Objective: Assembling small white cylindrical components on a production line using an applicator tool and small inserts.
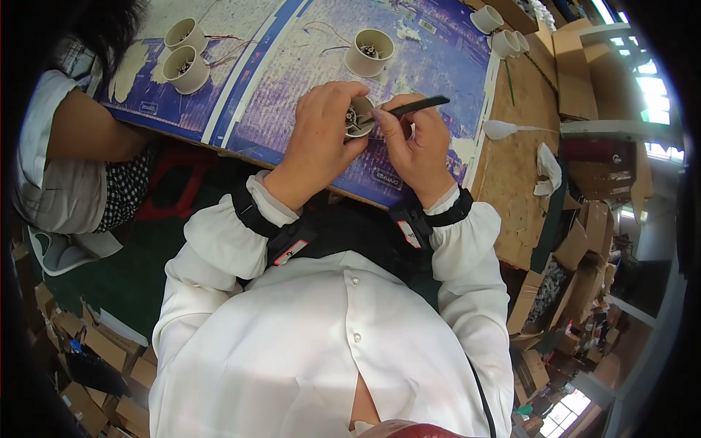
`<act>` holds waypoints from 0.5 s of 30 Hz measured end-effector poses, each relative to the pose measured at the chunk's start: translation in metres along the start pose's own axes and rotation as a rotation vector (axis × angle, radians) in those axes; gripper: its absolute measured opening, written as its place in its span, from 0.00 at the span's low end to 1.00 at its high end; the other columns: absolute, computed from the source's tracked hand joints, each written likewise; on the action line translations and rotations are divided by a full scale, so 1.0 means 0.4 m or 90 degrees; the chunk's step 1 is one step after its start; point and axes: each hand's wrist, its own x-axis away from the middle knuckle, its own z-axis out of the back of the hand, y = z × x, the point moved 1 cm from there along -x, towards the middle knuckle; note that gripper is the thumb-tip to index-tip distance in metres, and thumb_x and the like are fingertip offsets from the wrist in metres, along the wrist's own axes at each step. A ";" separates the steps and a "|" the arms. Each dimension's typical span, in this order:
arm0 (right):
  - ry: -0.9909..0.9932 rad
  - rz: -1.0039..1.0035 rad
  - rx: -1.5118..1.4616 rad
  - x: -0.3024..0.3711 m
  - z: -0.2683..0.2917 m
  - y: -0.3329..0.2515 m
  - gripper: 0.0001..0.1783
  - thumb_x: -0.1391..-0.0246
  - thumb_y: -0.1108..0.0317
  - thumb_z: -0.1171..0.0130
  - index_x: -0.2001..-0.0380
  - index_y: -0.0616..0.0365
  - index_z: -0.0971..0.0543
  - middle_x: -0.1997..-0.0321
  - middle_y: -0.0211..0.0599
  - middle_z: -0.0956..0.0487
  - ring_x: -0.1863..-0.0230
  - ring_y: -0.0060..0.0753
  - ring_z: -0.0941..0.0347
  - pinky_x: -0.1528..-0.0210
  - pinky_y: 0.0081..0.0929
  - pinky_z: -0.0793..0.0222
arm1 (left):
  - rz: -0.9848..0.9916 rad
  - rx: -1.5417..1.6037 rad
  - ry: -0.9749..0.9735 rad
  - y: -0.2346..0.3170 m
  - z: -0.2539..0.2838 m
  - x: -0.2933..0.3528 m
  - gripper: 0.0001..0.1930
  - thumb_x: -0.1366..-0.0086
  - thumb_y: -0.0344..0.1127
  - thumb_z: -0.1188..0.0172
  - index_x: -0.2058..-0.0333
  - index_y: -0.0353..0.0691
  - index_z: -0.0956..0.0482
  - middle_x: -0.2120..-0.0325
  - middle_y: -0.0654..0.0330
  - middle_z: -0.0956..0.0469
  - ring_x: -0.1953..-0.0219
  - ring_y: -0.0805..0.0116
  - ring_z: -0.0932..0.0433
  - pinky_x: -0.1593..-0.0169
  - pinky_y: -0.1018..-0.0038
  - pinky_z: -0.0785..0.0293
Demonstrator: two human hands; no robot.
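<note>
My left hand [321,135] is closed round a small cream plastic cup-shaped housing [367,109], which is tilted toward me. Wires and small metal parts show inside its mouth. Between the fingers of my right hand [420,146] is a pair of dark tweezers [420,106], whose thin end reaches into the housing. What the tips touch is too small to make out. Just beyond my hands another cream housing [369,64] stands upright, with thin reddish wires [326,31] trailing to its left.
Two more housings [186,79] with wires stand at the left, near a seated person's arm [102,128]. Several white cups [504,44] sit at the far right. A white dropper-like bottle [500,130] and a crumpled tissue [548,171] lie along the table's right side [511,193]. Cardboard boxes [577,69] stand beyond.
</note>
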 end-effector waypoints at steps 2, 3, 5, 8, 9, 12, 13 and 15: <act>0.000 0.002 0.002 -0.001 0.000 -0.003 0.05 0.43 0.73 0.34 0.66 0.62 0.20 0.66 0.33 0.22 0.74 0.20 0.30 0.74 0.18 0.37 | 0.002 0.000 -0.001 0.001 0.002 0.000 0.31 0.53 0.24 0.29 0.48 0.42 0.29 0.55 0.55 0.25 0.51 0.51 0.27 0.46 0.62 0.32; 0.000 0.003 0.004 -0.001 0.000 -0.004 0.05 0.43 0.73 0.34 0.66 0.62 0.20 0.66 0.33 0.22 0.74 0.20 0.30 0.74 0.18 0.37 | 0.002 -0.001 0.001 0.001 0.002 0.000 0.31 0.53 0.24 0.29 0.48 0.42 0.29 0.55 0.54 0.25 0.51 0.51 0.27 0.46 0.62 0.32; 0.000 0.004 0.005 0.000 -0.001 -0.005 0.05 0.43 0.73 0.34 0.66 0.62 0.20 0.66 0.33 0.21 0.74 0.21 0.30 0.74 0.18 0.37 | 0.002 -0.004 0.003 0.000 0.002 0.001 0.32 0.54 0.24 0.29 0.48 0.42 0.29 0.55 0.54 0.25 0.50 0.51 0.27 0.46 0.62 0.32; -0.003 0.003 0.010 0.002 -0.003 -0.002 0.05 0.43 0.72 0.35 0.65 0.62 0.20 0.66 0.33 0.21 0.74 0.21 0.30 0.74 0.19 0.37 | 0.007 -0.004 0.001 0.000 0.002 0.001 0.32 0.54 0.24 0.29 0.48 0.42 0.29 0.55 0.54 0.25 0.50 0.51 0.27 0.46 0.62 0.32; -0.003 0.003 0.010 0.001 -0.003 -0.002 0.05 0.43 0.72 0.35 0.65 0.62 0.20 0.66 0.33 0.21 0.74 0.21 0.30 0.74 0.19 0.37 | 0.011 -0.003 0.000 0.000 0.002 0.001 0.32 0.54 0.24 0.29 0.48 0.42 0.29 0.55 0.54 0.25 0.50 0.51 0.27 0.46 0.62 0.32; -0.003 0.010 0.006 -0.003 -0.002 -0.007 0.05 0.42 0.72 0.35 0.65 0.62 0.20 0.66 0.33 0.22 0.74 0.21 0.30 0.73 0.19 0.37 | 0.009 -0.003 0.000 0.001 0.004 -0.002 0.32 0.54 0.24 0.29 0.48 0.42 0.29 0.55 0.55 0.25 0.50 0.51 0.26 0.46 0.62 0.32; -0.002 0.009 0.006 -0.004 -0.002 -0.008 0.05 0.42 0.72 0.35 0.65 0.62 0.20 0.66 0.33 0.22 0.74 0.21 0.30 0.73 0.19 0.37 | 0.008 -0.003 0.000 0.002 0.005 -0.002 0.32 0.54 0.24 0.29 0.48 0.42 0.29 0.55 0.55 0.25 0.50 0.51 0.26 0.46 0.62 0.32; -0.004 0.013 0.014 -0.003 -0.001 -0.012 0.05 0.43 0.72 0.35 0.65 0.62 0.20 0.66 0.33 0.21 0.74 0.20 0.31 0.73 0.19 0.37 | 0.009 0.000 -0.003 0.001 0.003 -0.001 0.31 0.53 0.24 0.29 0.48 0.42 0.29 0.55 0.54 0.25 0.51 0.51 0.26 0.46 0.63 0.31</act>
